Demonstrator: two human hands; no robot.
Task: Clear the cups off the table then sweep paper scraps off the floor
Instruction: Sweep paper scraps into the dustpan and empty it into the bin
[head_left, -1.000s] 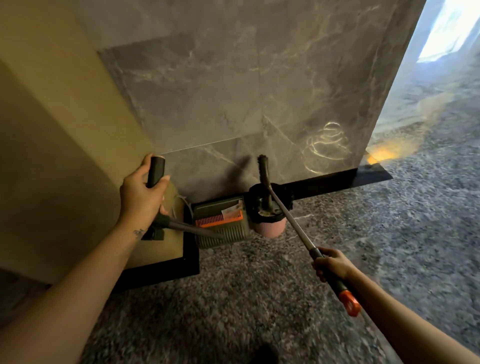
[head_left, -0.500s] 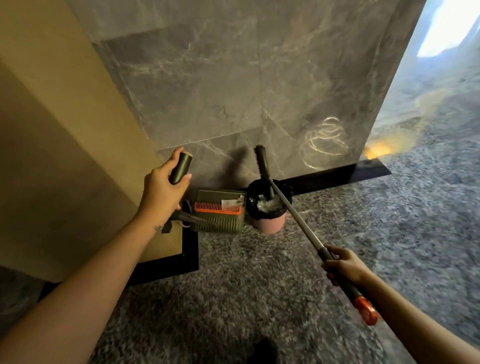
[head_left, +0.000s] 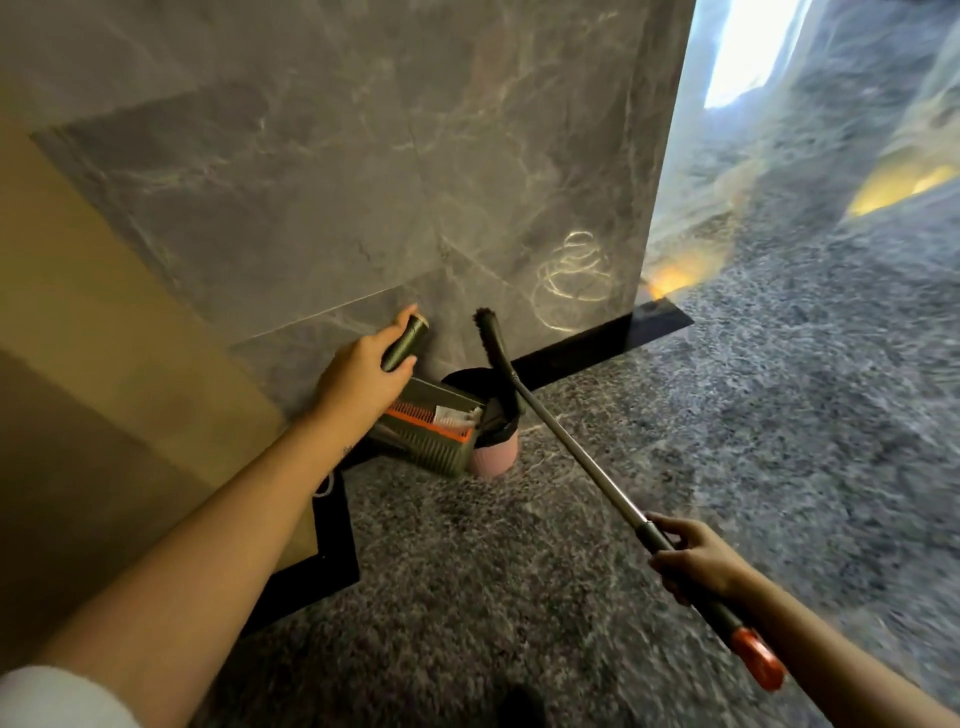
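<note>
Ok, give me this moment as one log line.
left hand: grips dustpan handle | right hand: holds broom | dustpan: tilted beside pink bin

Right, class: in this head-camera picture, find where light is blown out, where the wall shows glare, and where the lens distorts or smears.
Head view: the opening at top right burns out to white. Head view: looping glare sits low on the marble wall. Head view: the wall's right edge leans, and the floor far right smears, while the left hand and right hand look sharp.
</note>
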